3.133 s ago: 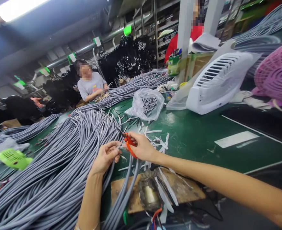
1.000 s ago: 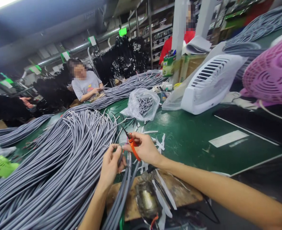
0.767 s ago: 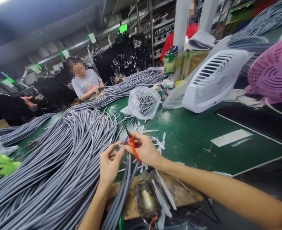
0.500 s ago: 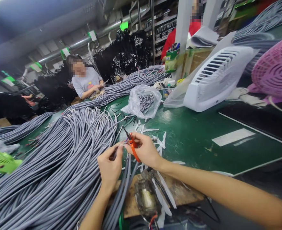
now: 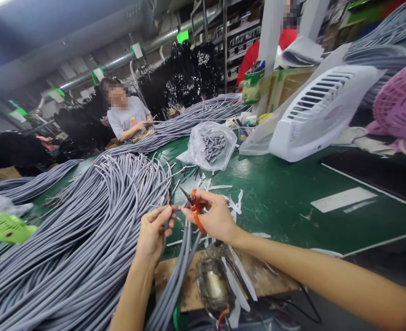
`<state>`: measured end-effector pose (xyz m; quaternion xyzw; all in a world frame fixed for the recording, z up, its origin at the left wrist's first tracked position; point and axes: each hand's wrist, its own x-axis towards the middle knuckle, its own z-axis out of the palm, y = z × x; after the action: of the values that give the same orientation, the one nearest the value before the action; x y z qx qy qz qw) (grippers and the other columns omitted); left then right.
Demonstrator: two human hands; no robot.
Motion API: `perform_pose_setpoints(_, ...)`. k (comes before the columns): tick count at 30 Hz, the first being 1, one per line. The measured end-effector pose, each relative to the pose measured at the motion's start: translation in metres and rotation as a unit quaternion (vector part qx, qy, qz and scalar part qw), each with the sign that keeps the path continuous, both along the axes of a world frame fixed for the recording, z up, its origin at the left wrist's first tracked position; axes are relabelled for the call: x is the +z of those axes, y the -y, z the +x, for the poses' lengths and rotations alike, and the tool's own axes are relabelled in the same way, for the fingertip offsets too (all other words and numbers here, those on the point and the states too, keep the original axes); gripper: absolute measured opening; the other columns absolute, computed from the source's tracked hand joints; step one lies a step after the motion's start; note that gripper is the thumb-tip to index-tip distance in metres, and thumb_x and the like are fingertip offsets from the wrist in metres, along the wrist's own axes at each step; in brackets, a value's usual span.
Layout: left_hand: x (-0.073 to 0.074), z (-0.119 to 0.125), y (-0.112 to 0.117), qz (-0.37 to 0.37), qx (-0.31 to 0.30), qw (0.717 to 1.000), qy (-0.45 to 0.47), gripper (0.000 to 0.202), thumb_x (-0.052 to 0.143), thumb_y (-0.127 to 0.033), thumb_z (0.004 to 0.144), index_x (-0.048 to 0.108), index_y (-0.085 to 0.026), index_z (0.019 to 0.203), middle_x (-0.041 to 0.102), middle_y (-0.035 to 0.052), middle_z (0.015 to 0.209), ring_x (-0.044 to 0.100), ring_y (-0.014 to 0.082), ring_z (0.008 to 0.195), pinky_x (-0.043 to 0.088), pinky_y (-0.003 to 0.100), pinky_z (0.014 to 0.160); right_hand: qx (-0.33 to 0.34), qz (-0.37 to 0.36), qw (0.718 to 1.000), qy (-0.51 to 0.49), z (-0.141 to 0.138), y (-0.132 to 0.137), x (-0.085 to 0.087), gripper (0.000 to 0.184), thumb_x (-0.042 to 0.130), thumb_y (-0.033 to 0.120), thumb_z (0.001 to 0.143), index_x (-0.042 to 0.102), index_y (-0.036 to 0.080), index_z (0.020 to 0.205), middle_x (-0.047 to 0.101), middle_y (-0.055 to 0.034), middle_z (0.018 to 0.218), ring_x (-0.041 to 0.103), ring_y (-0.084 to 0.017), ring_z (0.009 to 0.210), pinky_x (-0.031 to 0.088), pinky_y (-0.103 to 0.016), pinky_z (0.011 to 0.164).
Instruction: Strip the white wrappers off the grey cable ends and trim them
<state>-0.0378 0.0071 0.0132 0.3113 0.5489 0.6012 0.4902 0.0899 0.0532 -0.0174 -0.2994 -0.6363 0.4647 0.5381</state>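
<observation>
My left hand (image 5: 155, 230) is closed, its thumb and fingertips pinching thin coloured wires (image 5: 177, 210) at a grey cable's end. An orange wire (image 5: 168, 197) sticks up above those fingertips. In my right hand (image 5: 217, 216) is a pair of orange-handled scissors (image 5: 198, 216), dark tips pointing up and left. The blue and purple wires run between the two hands, and the right thumb and finger are close to them; contact there is hard to make out. Several grey cables (image 5: 180, 271) hang down just below the hands.
A large pile of grey cables (image 5: 86, 239) covers the left side. Beyond my hands are a plastic bag of short grey pieces (image 5: 211, 147) and white scraps (image 5: 237, 202). A motor-like device (image 5: 211, 278) sits on a wooden board (image 5: 265, 280). A white fan (image 5: 313, 115) stands right; a co-worker (image 5: 129, 112) sits opposite.
My left hand has turned a little, and the orange wire now shows above its fingertips. The blue and purple wires are more visible between the hands. The scissors stay in my right hand.
</observation>
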Motion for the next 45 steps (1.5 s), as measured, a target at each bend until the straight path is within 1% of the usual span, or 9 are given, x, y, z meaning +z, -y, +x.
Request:
perform_pose_setpoints(4,0.001,0.001,-0.003,-0.004,0.040,0.999,0.020,0.036,0.082,-0.030,0.036,0.067,-0.008,0.062,0.058,0.0017,0.048,0.046,0.0052,0.038,0.028,0.012,0.030,0.006,-0.001,1.000,0.004,-0.001,0.001,0.001,0.014,0.061,0.024,0.063,0.051,0.016,0.059,0.050,0.0035,0.053,0.042,-0.007,0.050,0.034,-0.018,0.047)
perform_pose_setpoints(9,-0.006,0.001,-0.002,0.059,0.078,0.995,-0.030,0.035,0.079,-0.037,0.046,0.058,-0.011,0.059,0.058,0.0002,0.046,0.040,0.0036,0.029,0.026,0.014,0.027,0.013,-0.014,1.000,-0.007,-0.003,0.001,0.000,0.018,0.063,0.025,0.062,0.049,0.015,0.057,0.048,0.0043,0.052,0.040,-0.006,0.050,0.032,-0.018,0.047)
perform_pose_setpoints(15,0.002,-0.019,0.009,0.068,-0.189,0.974,-0.105,0.022,0.071,-0.028,0.067,0.059,-0.015,0.081,0.059,-0.0008,0.067,0.050,0.0039,0.044,0.039,0.014,0.040,0.043,-0.115,0.991,-0.060,0.003,-0.010,0.005,0.033,0.075,0.033,0.051,0.047,0.016,0.058,0.046,0.0063,0.053,0.038,-0.005,0.048,0.031,-0.018,0.046)
perform_pose_setpoints(21,-0.003,-0.025,0.016,0.190,-0.195,0.955,-0.116,0.012,0.065,-0.022,0.074,0.054,-0.018,0.075,0.053,-0.0036,0.066,0.046,0.0020,0.040,0.031,0.012,0.035,0.173,-0.204,0.963,-0.025,0.001,-0.005,0.009,0.042,0.076,0.041,0.049,0.042,0.018,0.057,0.043,0.0083,0.049,0.039,-0.005,0.043,0.033,-0.019,0.044)
perform_pose_setpoints(23,-0.001,-0.026,0.018,0.233,-0.158,0.950,-0.138,0.012,0.064,-0.020,0.075,0.053,-0.018,0.072,0.050,-0.0047,0.066,0.046,0.0015,0.038,0.031,0.013,0.036,0.166,-0.168,0.972,0.004,0.001,-0.001,0.010,0.039,0.071,0.043,0.056,0.041,0.018,0.058,0.044,0.0071,0.050,0.040,-0.006,0.045,0.033,-0.019,0.044)
perform_pose_setpoints(26,0.004,-0.028,0.021,0.300,-0.087,0.927,-0.208,0.012,0.061,-0.017,0.077,0.052,-0.017,0.069,0.047,-0.0057,0.063,0.048,0.0027,0.040,0.038,0.016,0.042,0.080,-0.022,0.994,0.074,0.005,0.005,0.012,0.035,0.068,0.039,0.064,0.041,0.018,0.058,0.040,0.0073,0.051,0.034,-0.006,0.048,0.030,-0.019,0.047)
perform_pose_setpoints(31,0.006,-0.033,0.026,0.342,-0.048,0.885,-0.313,0.011,0.060,-0.015,0.077,0.055,-0.018,0.067,0.050,-0.0040,0.061,0.050,0.0066,0.047,0.041,0.020,0.047,0.018,0.166,0.972,0.164,0.009,0.007,0.011,0.030,0.066,0.039,0.068,0.046,0.018,0.063,0.046,0.0029,0.062,0.039,-0.009,0.055,0.034,-0.022,0.053)
perform_pose_setpoints(36,0.002,-0.033,0.026,0.336,-0.077,0.871,-0.350,0.013,0.058,-0.011,0.076,0.055,-0.017,0.065,0.051,-0.0023,0.061,0.051,0.0093,0.052,0.040,0.021,0.047,0.002,0.241,0.948,0.207,0.007,0.005,0.003,0.034,0.059,0.046,0.077,0.048,0.017,0.061,0.047,0.0012,0.061,0.040,-0.010,0.054,0.034,-0.022,0.052)
perform_pose_setpoints(45,0.003,-0.021,0.024,0.339,-0.087,0.891,-0.288,0.016,0.058,-0.009,0.076,0.051,-0.017,0.063,0.048,-0.0042,0.058,0.049,0.0066,0.044,0.038,0.018,0.040,-0.038,0.318,0.913,0.254,0.010,0.007,-0.003,0.038,0.049,0.046,0.084,0.052,0.016,0.062,0.050,-0.0004,0.059,0.043,-0.011,0.053,0.033,-0.022,0.053)
